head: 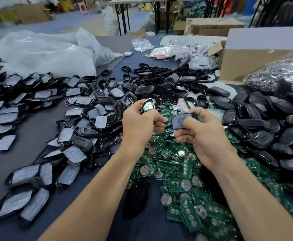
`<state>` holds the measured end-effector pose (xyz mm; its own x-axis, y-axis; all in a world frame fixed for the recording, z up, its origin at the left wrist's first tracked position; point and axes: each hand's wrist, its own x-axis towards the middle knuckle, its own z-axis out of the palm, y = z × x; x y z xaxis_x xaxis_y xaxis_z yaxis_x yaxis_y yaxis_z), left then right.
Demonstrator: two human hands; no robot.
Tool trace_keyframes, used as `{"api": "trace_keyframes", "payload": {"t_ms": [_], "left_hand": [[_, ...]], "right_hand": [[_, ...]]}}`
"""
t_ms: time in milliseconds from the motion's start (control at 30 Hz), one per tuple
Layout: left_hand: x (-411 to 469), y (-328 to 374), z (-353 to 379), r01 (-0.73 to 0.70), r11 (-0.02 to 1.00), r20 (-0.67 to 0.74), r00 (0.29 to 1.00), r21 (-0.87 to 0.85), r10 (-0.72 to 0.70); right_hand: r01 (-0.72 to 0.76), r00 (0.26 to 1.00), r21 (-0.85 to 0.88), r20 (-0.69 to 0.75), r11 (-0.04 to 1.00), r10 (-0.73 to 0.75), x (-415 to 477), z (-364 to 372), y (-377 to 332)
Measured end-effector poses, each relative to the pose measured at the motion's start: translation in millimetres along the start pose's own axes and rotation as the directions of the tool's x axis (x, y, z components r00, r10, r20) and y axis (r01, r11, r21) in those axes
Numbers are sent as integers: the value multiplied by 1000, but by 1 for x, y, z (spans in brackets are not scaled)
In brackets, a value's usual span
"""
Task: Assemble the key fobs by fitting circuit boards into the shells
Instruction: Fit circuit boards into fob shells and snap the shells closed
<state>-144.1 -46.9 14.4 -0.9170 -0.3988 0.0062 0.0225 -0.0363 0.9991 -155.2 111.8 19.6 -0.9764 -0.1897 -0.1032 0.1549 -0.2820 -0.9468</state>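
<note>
left hand: fingers curled round a chrome-rimmed shell, raised over the table | right hand: pinches a dark cover just beside it | boards: green heap beneath both hands | loose shells: heaped left and right

I can read no text anywhere. The green circuit boards heaped towards the bench's near edge carry white print, too small and blurred to make out. The grey pad pinched in my right hand bears raised marks that I cannot read, and so does the shell gripped in my left hand.
</note>
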Motion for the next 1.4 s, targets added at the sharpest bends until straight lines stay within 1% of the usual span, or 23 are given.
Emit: {"api": "trace_keyframes", "payload": {"t_ms": [167, 233, 300, 367, 433, 567, 633, 800, 900, 967, 1067, 1167, 1233, 1300, 1367, 1400], "left_hand": [[-4, 1, 5, 28, 999, 93, 995, 20, -30], [-6, 0, 7, 27, 996, 128, 991, 84, -38], [-8, 0, 8, 10, 984, 123, 992, 178, -33], [-8, -3, 8, -1, 978, 104, 994, 209, -21], [-8, -3, 10, -34, 983, 116, 993, 182, 13], [-10, -1, 13, -123, 973, 150, 984, 196, 94], [-9, -3, 13, -136, 969, 150, 983, 206, 106], [0, -1, 2, -112, 984, 152, 984, 141, 90], [4, 0, -4, -98, 988, 195, 978, 124, 72], [3, 2, -4, -103, 987, 247, 967, 121, 70], [3, 1, -4, -75, 994, 317, 948, 84, 44], [0, 0, 0, -62, 994, 385, 923, 92, 22], [0, 1, 1, -16, 998, 383, 924, 68, -11], [1, 1, 0, 66, 997, 374, 924, 31, -73], [2, 1, -1, 139, 990, 360, 926, -39, -115], [2, 0, 0, 150, 985, 333, 936, -80, -115]], "right_hand": [[33, 999, 13, -37, 999, -32, 0, 3, 2], [50, 998, 9, -45, 999, -49, -1, 3, 4], [58, 997, 27, -52, 998, -57, -2, 2, 5], [59, 997, 43, -61, 997, -56, -1, 1, 6], [54, 996, 53, -70, 997, -50, 0, 1, 6], [68, 996, 18, -56, 997, -67, 1, 2, 8], [65, 997, 6, -38, 998, -65, 0, 1, 8], [4, 998, 5, 61, 1000, -4, -4, -2, 2], [-106, 988, 78, 120, 991, 96, -6, -9, -2], [-196, 966, 127, 193, 972, 170, -7, -14, -5], [-317, 913, 185, 325, 930, 246, -8, -19, -7], [-360, 876, 210, 410, 909, 252, -6, -23, -6], [-374, 876, 256, 414, 891, 248, -4, -23, -6], [-373, 894, 332, 379, 866, 240, -4, -23, -7], [-327, 921, 371, 330, 869, 205, -4, -23, -7], [-298, 934, 365, 304, 882, 189, -4, -22, -7]]}}
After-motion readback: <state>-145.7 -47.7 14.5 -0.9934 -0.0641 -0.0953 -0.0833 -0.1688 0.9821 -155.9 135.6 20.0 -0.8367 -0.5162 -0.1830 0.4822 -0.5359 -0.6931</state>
